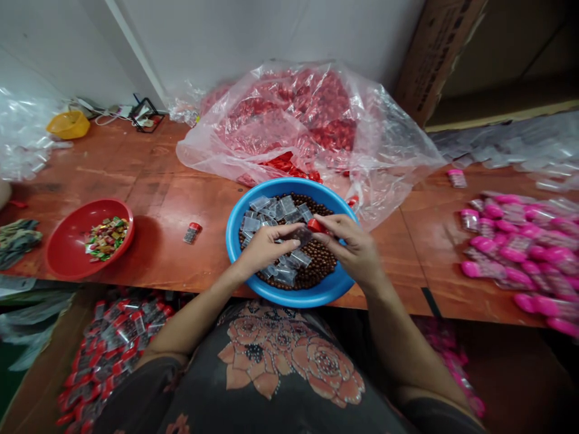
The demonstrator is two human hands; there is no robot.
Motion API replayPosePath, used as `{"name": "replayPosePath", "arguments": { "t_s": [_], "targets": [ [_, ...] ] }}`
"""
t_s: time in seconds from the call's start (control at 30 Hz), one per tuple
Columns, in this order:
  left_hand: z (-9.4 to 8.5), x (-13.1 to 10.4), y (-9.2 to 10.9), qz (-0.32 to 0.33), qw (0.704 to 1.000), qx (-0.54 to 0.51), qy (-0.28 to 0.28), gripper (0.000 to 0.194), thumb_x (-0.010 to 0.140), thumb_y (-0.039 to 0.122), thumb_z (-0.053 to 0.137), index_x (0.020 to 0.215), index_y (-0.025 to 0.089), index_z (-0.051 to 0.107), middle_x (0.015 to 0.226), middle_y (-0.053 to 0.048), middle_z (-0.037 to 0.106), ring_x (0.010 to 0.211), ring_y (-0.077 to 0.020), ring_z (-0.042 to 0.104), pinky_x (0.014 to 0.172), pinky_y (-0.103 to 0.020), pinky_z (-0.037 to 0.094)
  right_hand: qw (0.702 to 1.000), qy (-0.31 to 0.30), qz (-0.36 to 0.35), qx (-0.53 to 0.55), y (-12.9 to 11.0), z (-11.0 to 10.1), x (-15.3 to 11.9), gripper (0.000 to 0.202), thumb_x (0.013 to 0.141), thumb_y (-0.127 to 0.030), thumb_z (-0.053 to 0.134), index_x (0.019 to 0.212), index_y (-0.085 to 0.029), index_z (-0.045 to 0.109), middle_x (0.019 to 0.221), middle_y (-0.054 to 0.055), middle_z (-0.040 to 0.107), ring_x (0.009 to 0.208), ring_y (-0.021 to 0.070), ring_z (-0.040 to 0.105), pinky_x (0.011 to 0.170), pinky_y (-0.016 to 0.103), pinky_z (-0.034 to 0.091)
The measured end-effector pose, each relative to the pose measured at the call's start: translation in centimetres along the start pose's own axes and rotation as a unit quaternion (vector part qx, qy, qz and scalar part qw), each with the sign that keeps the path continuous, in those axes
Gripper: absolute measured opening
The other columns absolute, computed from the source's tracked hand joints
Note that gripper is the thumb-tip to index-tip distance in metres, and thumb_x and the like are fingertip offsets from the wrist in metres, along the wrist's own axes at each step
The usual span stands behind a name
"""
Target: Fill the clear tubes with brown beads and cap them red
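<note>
Clear rectangular plastic container (299,235): I have it raised between the two hands, over a round blue plastic basin (289,299); it looks dark, and from my feed the contents cannot be made out.
Left hand (266,246): I have it pinching the container between thumb and fingers.
Right hand (355,246): I have it grasping a bright red plastic cap (315,225) at the container's right end; I cannot tell whether the cap is fully seated.
Basin contents: small round brown balls (323,260), with loose clear plastic boxes (286,275) mostly towards the left.
Behind basin: large translucent plastic bag (389,147) of red pieces.
Left of basin: one red-capped clear container (192,233) lying on the reddish-brown wooden table (149,163); beyond it, a round red plastic bowl (67,241).
Right of basin: pile of pink-capped clear containers (525,241), well apart.
</note>
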State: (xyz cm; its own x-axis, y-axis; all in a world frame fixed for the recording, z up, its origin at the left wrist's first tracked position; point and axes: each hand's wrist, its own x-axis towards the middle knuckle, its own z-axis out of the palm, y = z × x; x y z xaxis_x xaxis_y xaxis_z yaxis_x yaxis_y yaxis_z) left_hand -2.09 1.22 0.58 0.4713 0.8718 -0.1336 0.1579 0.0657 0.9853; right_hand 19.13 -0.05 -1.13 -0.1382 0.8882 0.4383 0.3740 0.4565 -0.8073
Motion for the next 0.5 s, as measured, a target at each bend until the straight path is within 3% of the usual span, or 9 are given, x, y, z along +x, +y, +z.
{"name": "replayPosePath", "arguments": {
  "t_s": [0.1,0.17,0.37,0.5],
  "targets": [
    [0.2,-0.3,0.2,0.009,0.999,0.032,0.013,0.042,0.087,0.022,0.065,0.129,0.026,0.067,0.133,-0.002,0.066,0.124,-0.0178,0.06,0.116,-0.036,0.038,0.997,-0.041,-0.05,-0.046,-0.4,0.2,-0.4,0.05,0.089,-0.025,0.067,0.136,-0.041,0.057,0.114,0.001,0.074,0.092,0.0192,0.066,0.085,0.039,0.054],
    [0.3,-0.5,0.2,0.004,0.998,0.05,0.025,0.042,0.087,0.022,0.065,0.129,0.026,0.067,0.133,-0.002,0.066,0.125,-0.0187,0.06,0.115,-0.037,0.039,0.997,-0.046,-0.043,-0.05,-0.4,0.5,-0.8,0.05,0.091,-0.025,0.063,0.138,-0.041,0.054,0.111,0.001,0.075,0.084,0.0181,0.065,0.079,0.038,0.054],
    [0.7,-1.3,0.4,0.021,0.995,0.088,0.038,0.04,0.089,0.022,0.063,0.127,0.028,0.067,0.131,-0.001,0.067,0.124,-0.0174,0.06,0.113,-0.034,0.043,0.999,0.003,0.02,0.05,-0.3,0.9,-1.7,0.038,0.088,-0.026,0.068,0.122,-0.043,0.066,0.112,-0.003,0.074,0.1,0.0185,0.067,0.088,0.04,0.053],
    [0.9,-1.5,0.4,0.04,0.992,0.111,0.04,0.039,0.09,0.022,0.062,0.128,0.029,0.067,0.129,-0.001,0.068,0.121,-0.0164,0.062,0.111,-0.031,0.045,1.0,0.018,-0.016,-0.005,-0.2,1.0,-1.9,0.043,0.088,-0.024,0.069,0.123,-0.047,0.064,0.11,-0.005,0.075,0.094,0.0186,0.067,0.084,0.041,0.053]
  ]
}}
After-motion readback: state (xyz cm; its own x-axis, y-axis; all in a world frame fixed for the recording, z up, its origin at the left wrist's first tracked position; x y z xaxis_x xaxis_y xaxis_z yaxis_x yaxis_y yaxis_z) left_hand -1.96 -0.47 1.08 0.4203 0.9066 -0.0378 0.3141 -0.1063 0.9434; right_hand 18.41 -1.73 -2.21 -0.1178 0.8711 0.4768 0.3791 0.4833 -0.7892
